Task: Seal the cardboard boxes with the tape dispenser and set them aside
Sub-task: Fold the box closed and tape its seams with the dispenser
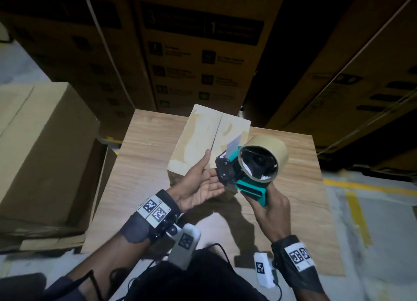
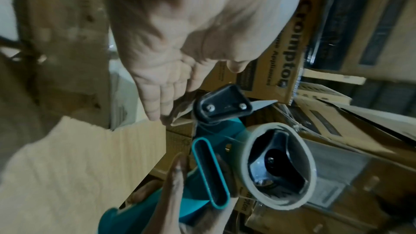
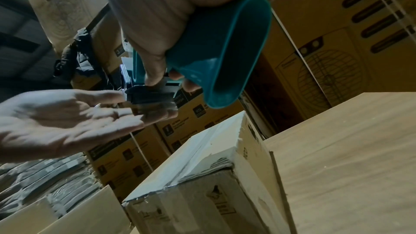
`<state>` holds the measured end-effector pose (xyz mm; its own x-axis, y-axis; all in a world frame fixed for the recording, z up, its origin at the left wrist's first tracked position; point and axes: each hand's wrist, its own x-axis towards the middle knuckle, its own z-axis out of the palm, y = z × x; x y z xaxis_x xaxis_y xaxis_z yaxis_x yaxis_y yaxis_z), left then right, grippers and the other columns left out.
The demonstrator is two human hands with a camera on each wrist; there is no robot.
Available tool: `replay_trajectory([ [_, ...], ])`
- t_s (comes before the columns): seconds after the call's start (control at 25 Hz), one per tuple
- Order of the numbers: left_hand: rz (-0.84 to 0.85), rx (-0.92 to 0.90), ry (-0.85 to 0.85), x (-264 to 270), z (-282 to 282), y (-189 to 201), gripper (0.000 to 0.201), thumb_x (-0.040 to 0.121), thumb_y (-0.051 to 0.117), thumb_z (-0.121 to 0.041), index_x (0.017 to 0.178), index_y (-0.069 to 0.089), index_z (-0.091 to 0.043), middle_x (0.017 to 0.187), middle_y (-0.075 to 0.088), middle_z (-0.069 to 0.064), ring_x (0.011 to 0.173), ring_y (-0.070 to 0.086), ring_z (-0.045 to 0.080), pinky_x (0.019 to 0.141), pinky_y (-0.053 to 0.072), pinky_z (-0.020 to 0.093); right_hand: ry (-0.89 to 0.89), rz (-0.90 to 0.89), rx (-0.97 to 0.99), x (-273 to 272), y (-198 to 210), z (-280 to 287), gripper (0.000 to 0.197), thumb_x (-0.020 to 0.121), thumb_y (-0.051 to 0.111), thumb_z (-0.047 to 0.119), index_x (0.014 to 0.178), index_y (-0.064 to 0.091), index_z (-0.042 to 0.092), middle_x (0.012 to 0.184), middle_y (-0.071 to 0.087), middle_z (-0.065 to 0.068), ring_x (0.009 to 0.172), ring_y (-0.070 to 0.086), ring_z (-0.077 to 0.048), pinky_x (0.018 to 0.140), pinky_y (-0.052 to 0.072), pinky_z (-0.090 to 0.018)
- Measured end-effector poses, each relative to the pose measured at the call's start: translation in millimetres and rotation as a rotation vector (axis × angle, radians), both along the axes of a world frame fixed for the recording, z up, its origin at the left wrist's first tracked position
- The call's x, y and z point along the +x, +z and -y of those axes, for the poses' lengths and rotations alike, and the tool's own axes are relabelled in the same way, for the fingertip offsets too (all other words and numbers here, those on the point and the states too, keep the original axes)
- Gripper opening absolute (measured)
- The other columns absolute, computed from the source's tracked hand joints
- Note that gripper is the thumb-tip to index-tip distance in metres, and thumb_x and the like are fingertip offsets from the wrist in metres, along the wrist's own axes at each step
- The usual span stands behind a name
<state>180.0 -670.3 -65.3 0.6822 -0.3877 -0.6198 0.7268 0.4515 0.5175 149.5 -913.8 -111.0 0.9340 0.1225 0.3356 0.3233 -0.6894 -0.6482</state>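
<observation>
Right hand (image 1: 272, 207) grasping teal plastic tape dispenser (image 1: 246, 172) | left hand (image 1: 198, 183) fingers released, at its nose | I'd free the tape end, clear of blade

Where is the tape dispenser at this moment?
In the head view, the tape dispenser is held up in the right hand, above the small cardboard box, with the open left hand beside it.

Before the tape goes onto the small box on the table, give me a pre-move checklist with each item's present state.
1. Right hand grips tape dispenser by its handle: ok.
2. Tape roll mounted: ok.
3. Left hand open, fingers at the dispenser's front: ok.
4. Free tape end pulled out: cannot tell.
5. Small box flaps closed, on table: ok.
6. Seam taped: not ok.
</observation>
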Motion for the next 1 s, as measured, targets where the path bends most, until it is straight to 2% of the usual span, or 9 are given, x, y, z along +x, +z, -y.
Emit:
replay_trajectory([
  [0.12, -0.175, -0.077, 0.158, -5.5, 3.9, -15.4, 0.068, 0.088, 0.065, -0.047, 0.133, 0.057, 0.004, 0.12, 0.07, 0.026, 0.107, 0.072, 0.033, 0.095, 0.058, 0.042, 0.038, 0.005, -0.003, 1.8, 3.2, -6.2, 0.047, 0.076, 0.091, 0.011, 0.115, 0.067, 0.012, 0.093, 0.075, -0.001, 0.077, 0.06, -0.001, 0.07, 0.038, -0.001],
  [0.2, -0.247, -0.081, 0.281, -9.0, 5.7, -24.8, 0.044, 0.092, 0.069, -0.026, 0.123, 0.06, 0.005, 0.102, 0.075, 0.025, 0.084, 0.077, 0.03, 0.074, 0.065, 0.038, 0.079, -0.001, 0.007, 2.4, 2.3, -7.9, 0.049, 0.075, 0.09, 0.011, 0.117, 0.065, 0.015, 0.093, 0.075, -0.001, 0.077, 0.058, 0.001, 0.071, 0.037, 0.001],
  [0.32, -0.291, -0.019, 0.357, -14.2, 3.6, -33.1, 0.012, 0.097, 0.063, -0.006, 0.1, 0.064, 0.006, 0.079, 0.074, 0.024, 0.063, 0.075, 0.027, 0.061, 0.063, 0.034, 0.104, -0.024, 0.049, -0.4, -2.5, -8.7, 0.049, 0.078, 0.088, 0.015, 0.118, 0.061, 0.022, 0.093, 0.075, 0.001, 0.076, 0.065, -0.007, 0.067, 0.05, -0.016],
  [0.4, -0.298, -0.02, 0.354, -17.0, -0.9, -36.3, 0.008, 0.096, 0.061, 0.001, 0.097, 0.064, 0.009, 0.077, 0.072, 0.028, 0.059, 0.075, 0.027, 0.055, 0.062, 0.031, 0.101, -0.036, 0.075, -1.4, -5.7, -8.9, 0.048, 0.078, 0.089, 0.013, 0.117, 0.063, 0.02, 0.092, 0.074, 0.003, 0.076, 0.067, -0.009, 0.064, 0.055, -0.029],
  [0.48, -0.286, -0.05, 0.332, -19.8, -5.9, -37.2, 0.009, 0.095, 0.059, 0.007, 0.098, 0.065, 0.013, 0.08, 0.071, 0.032, 0.057, 0.074, 0.027, 0.052, 0.061, 0.028, 0.108, -0.041, 0.105, -2.1, -8.2, -9.0, 0.047, 0.078, 0.089, 0.012, 0.116, 0.063, 0.019, 0.091, 0.074, 0.004, 0.076, 0.068, -0.009, 0.063, 0.054, -0.029],
  [0.64, -0.294, -0.045, 0.326, -17.0, -5.8, -33.5, 0.017, 0.099, 0.06, -0.006, 0.099, 0.065, 0.01, 0.078, 0.073, 0.027, 0.057, 0.074, 0.025, 0.056, 0.062, 0.03, 0.133, -0.042, 0.122, -2.5, -7.3, -9.1, 0.044, 0.077, 0.087, 0.015, 0.114, 0.064, 0.02, 0.093, 0.072, 0.007, 0.078, 0.065, -0.003, 0.069, 0.05, -0.01],
  [0.72, -0.288, -0.082, 0.303, -15.0, -5.8, -31.4, 0.036, 0.099, 0.063, -0.025, 0.112, 0.067, 0.008, 0.1, 0.074, 0.029, 0.071, 0.077, 0.029, 0.066, 0.063, 0.035, 0.138, -0.046, 0.098, -2.5, -6.1, -9.2, 0.045, 0.076, 0.089, 0.011, 0.114, 0.065, 0.014, 0.095, 0.07, 0.009, 0.081, 0.065, -0.003, 0.072, 0.046, -0.004],
  [0.84, -0.274, -0.14, 0.269, -14.6, -10.9, -28.3, 0.064, 0.09, 0.069, -0.037, 0.131, 0.06, 0.011, 0.122, 0.067, 0.031, 0.086, 0.076, 0.033, 0.073, 0.064, 0.038, 0.15, -0.055, 0.11, -2.4, -5.5, -8.0, 0.044, 0.078, 0.086, 0.016, 0.114, 0.062, 0.022, 0.093, 0.072, 0.007, 0.078, 0.066, -0.005, 0.068, 0.051, -0.012],
  [1.0, -0.237, -0.164, 0.256, -14.4, -14.8, -20.4, 0.065, 0.083, 0.074, -0.033, 0.128, 0.059, 0.011, 0.104, 0.072, 0.03, 0.077, 0.077, 0.032, 0.065, 0.065, 0.036, 0.139, -0.05, 0.146, -3.6, -3.6, -8.3, 0.042, 0.079, 0.08, 0.025, 0.115, 0.06, 0.029, 0.092, 0.074, 0.005, 0.079, 0.07, -0.008, 0.066, 0.057, -0.027],
])
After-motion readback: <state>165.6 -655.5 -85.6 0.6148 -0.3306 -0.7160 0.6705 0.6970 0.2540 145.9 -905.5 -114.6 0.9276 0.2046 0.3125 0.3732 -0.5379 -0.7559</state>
